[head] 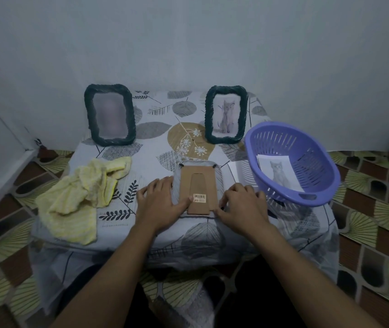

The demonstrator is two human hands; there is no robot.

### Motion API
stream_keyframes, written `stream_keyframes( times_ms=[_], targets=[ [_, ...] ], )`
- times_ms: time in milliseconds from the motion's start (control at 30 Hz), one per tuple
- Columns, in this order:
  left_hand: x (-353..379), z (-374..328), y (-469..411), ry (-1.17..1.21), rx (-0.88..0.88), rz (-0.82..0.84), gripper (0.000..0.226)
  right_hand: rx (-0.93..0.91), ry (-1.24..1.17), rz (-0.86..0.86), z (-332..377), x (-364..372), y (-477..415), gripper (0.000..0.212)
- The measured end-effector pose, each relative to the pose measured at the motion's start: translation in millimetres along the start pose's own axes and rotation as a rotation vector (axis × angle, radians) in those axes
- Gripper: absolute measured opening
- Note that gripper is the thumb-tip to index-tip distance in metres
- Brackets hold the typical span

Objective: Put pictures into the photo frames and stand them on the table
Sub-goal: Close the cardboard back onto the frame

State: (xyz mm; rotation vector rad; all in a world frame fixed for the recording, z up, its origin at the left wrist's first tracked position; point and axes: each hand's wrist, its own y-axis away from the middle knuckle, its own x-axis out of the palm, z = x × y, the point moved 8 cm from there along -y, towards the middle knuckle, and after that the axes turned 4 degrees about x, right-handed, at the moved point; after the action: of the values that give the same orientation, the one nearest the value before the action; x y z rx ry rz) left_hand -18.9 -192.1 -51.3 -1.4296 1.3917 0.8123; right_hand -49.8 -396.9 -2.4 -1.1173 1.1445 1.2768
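The left grip (162,202) lies spread and flat, its thumb pressing the cardboard back of the frame (198,183) near the barcode sticker. The right grip (243,204) has its fingers curled down at the frame's right edge; I cannot tell whether they pinch it or only press. The frame lies face down on the bench (155,143), near the front edge. It looks light and stiff, with a probably fragile pane and a flimsy stand flap, so it is best held by both side rims.

Face-down frame (198,185) centre front of table (155,150), cardboard back up. Left hand (160,204) flat on its left side, right hand (243,207) curled on its right rim. Blurred frame (109,114) and cat frame (226,114) upright at back edge. Basket (316,171) with cat print (279,172) at right edge, cloth (82,192) left.
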Motion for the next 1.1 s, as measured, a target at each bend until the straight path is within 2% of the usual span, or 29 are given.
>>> stream_keyframes(
  times_ms=[367, 467, 667, 733, 933, 1100],
  targets=[
    [0.3, -0.2, 0.8, 0.007, 0.001, 0.004, 0.088, 0.03, 0.084, -0.088, 2.1, -6.7, 1.8, 0.034],
    [0.5, -0.1, 0.4, 0.008, 0.0, 0.002, 0.088, 0.051, 0.051, -0.058, -1.5, -1.0, -0.9, 0.04],
    [0.9, 1.0, 0.0, 0.017, -0.002, -0.001, 0.087, 0.067, -0.071, -0.003, -2.3, 0.4, -5.3, 0.022],
    [0.3, 0.1, 0.3, 0.023, -0.002, 0.0, 0.088, 0.063, -0.109, 0.0, -1.5, 0.7, -5.2, 0.022],
    [0.2, -0.5, 0.3, 0.021, -0.001, 0.007, 0.086, -0.066, -0.051, 0.003, 5.3, 3.3, -6.6, 0.045],
    [0.0, -0.3, 1.0, 0.021, -0.007, 0.009, 0.091, -0.114, 0.027, 0.046, 6.5, 6.5, -14.8, 0.038]
  ],
)
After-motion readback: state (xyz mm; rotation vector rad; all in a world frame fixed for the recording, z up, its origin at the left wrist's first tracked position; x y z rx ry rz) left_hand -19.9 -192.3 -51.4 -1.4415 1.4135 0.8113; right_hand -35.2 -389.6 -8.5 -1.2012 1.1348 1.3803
